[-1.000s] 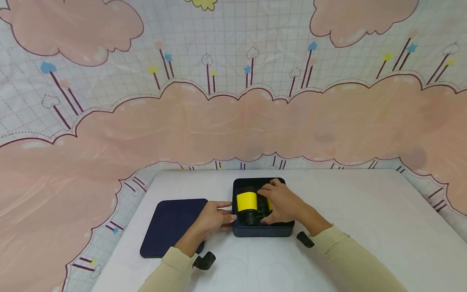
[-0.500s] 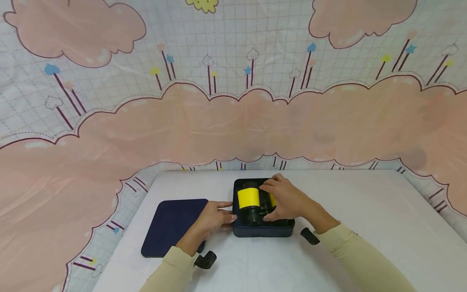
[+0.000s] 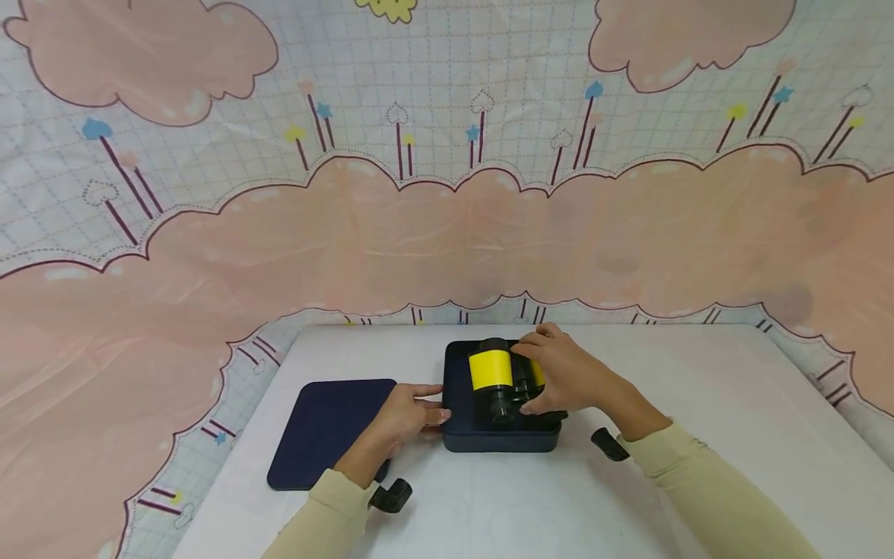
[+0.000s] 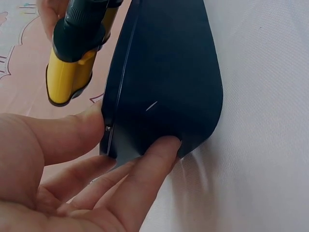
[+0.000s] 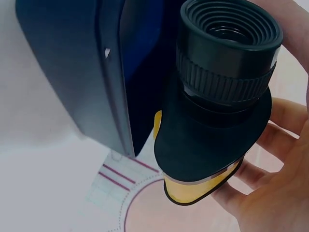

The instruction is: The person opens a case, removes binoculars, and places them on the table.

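Note:
My right hand point(image 3: 569, 373) grips a pair of black and yellow binoculars point(image 3: 491, 371), raised over a dark blue box point(image 3: 499, 441). An eyepiece point(image 5: 227, 67) faces the camera in the right wrist view, with my fingers curled round the far side of the body. At the box's left end, my left hand point(image 3: 405, 415) holds on. The left wrist view has its thumb by the rim and a fingertip point(image 4: 166, 145) against the wall of the box. The box has no lid on it, and its inside is dark.
A flat dark blue lid point(image 3: 331, 435) lies on the white table point(image 3: 663, 388), left of the box and partly under the left forearm. Behind the table hangs a cloud-patterned cloth point(image 3: 447, 241). Black wrist devices point(image 3: 391, 495) sit by both cuffs.
My right hand has lifted the binoculars up and to the right, from inside the box to above it. More of the box's inside shows now. My left hand has stayed at the box.

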`<state>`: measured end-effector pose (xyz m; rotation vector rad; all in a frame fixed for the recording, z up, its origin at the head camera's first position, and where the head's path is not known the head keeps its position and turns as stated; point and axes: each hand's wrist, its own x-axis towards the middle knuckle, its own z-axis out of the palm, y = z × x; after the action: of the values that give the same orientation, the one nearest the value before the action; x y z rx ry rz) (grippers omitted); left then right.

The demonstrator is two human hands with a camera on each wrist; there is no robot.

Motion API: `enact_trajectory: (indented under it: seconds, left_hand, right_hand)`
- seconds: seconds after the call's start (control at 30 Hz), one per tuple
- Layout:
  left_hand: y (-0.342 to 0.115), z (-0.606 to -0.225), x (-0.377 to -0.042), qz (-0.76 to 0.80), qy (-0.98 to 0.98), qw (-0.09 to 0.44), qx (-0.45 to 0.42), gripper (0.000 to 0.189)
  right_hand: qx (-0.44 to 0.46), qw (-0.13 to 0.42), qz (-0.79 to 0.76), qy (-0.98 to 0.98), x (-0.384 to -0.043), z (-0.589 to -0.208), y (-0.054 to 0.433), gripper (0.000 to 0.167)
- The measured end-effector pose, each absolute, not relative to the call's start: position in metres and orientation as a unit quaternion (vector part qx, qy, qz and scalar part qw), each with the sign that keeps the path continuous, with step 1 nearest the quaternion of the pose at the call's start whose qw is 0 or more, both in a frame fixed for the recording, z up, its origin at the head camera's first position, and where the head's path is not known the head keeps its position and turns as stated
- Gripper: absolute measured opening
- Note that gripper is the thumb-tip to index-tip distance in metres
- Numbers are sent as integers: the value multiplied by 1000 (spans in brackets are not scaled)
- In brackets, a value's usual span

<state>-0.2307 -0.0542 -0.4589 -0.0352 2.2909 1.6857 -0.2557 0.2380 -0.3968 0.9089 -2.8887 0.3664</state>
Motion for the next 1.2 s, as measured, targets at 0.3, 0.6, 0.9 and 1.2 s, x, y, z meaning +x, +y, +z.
enact_trajectory:
  seconds: [0.3, 0.6, 0.9, 1.2]
  left_hand:
    - [-53, -457, -232, 595, 790, 149, -16, 62]
    - [-52, -456, -229, 599, 786, 149, -16, 61]
    - [-54, -457, -227, 598, 789, 141, -29, 60]
    - [-50, -456, -227, 596, 789, 146, -25, 60]
  right_hand:
    - [294, 52, 129, -946, -254, -391, 256, 91]
    - [284, 57, 126, -949, -253, -392, 274, 89]
    - [283, 67, 131, -948, -254, -394, 293, 84]
    - [266, 69, 126, -953, -250, -397, 317, 82]
